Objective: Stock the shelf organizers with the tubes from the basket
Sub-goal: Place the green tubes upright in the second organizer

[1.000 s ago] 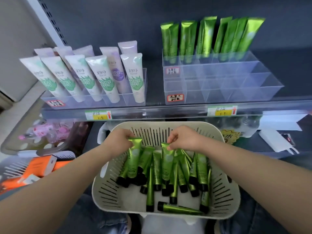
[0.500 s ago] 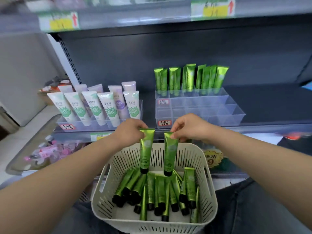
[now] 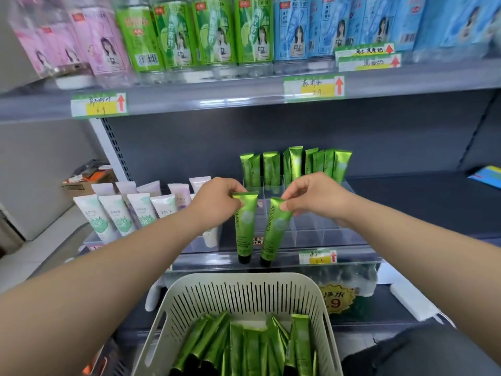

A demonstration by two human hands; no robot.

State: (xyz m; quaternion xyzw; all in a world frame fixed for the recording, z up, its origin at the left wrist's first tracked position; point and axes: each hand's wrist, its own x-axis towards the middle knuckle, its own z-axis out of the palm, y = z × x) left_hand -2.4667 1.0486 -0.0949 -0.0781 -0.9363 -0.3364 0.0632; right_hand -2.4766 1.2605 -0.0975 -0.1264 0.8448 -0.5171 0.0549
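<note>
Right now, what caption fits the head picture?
Left hand and right hand pinch two green tubes before the clear organizer, above the basket.

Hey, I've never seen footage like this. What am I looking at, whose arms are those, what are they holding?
No machine here: a person wears one camera on the head, looking forward and down, so the arms are their own. The left hand pinches a glossy green tube with a black cap; the right hand pinches a second green tube. Below sits a pale slotted plastic basket with more green tubes. Ahead, a clear plastic shelf organizer holds standing tubes in its back row.
</note>
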